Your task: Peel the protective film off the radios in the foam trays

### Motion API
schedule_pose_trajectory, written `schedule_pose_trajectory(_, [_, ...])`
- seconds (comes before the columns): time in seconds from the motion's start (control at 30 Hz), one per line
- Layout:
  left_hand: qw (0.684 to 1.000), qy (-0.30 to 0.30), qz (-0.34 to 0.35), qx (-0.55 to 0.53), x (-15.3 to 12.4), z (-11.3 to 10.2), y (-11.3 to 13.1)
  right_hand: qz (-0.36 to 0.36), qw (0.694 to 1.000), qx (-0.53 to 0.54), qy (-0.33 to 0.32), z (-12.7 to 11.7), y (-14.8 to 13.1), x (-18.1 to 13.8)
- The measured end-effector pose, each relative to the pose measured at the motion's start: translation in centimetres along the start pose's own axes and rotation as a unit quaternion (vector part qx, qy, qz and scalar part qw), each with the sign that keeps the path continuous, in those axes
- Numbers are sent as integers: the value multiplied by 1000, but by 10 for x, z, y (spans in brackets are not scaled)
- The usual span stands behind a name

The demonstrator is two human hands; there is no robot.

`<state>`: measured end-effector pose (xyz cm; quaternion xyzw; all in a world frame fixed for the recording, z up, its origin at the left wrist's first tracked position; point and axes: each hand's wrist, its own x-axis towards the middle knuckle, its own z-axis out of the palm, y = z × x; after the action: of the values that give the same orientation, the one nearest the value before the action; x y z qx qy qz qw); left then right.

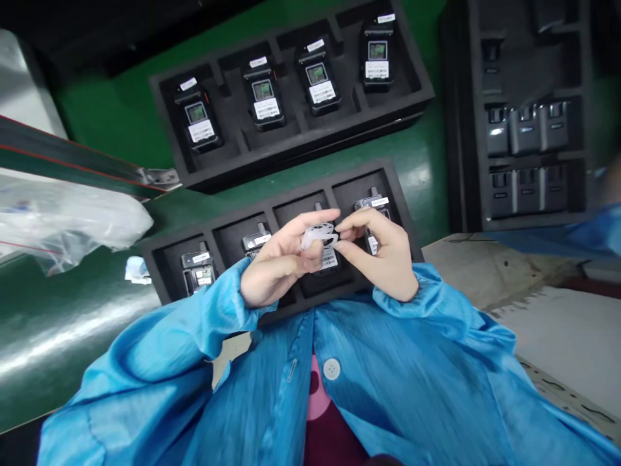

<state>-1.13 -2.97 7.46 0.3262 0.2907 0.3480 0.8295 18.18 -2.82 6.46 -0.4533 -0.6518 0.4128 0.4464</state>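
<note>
A small translucent white plastic piece [320, 237], with looped or ring-shaped parts, is held up above the near tray; its exact kind does not show. My left hand [284, 262] is closed on it between thumb and fingers. From the other side, my right hand [383, 249] pinches at the piece's right edge. Beneath both hands lies a black foam tray [402, 210] with compartments. Each compartment holds a black handheld device with a stubby antenna, such as the leftmost device [198, 268]. My hands partly cover the devices on the right.
Behind stands a second black foam tray [291, 139] with several labelled devices. At the right, another black tray [533, 221] holds dark battery-like blocks [526, 129]. A clear plastic bag [97, 217] and a metal-ended rail [162, 178] are left. A blue sleeve [594, 230] shows at far right.
</note>
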Motion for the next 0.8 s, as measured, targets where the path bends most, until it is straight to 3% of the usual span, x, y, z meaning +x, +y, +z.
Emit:
schedule_pose_trajectory(0.37, [999,28,-26,-28,9,8,-1,-152,970,-180,57,-5,12,1])
schedule_pose_trajectory(0.6, [996,56,-36,-59,13,8,-5,-137,977,-162,27,-9,13,5])
schedule_pose_trajectory(0.8, [990,132,-30,-42,22,5,-11,-169,970,-174,-11,-23,7,4])
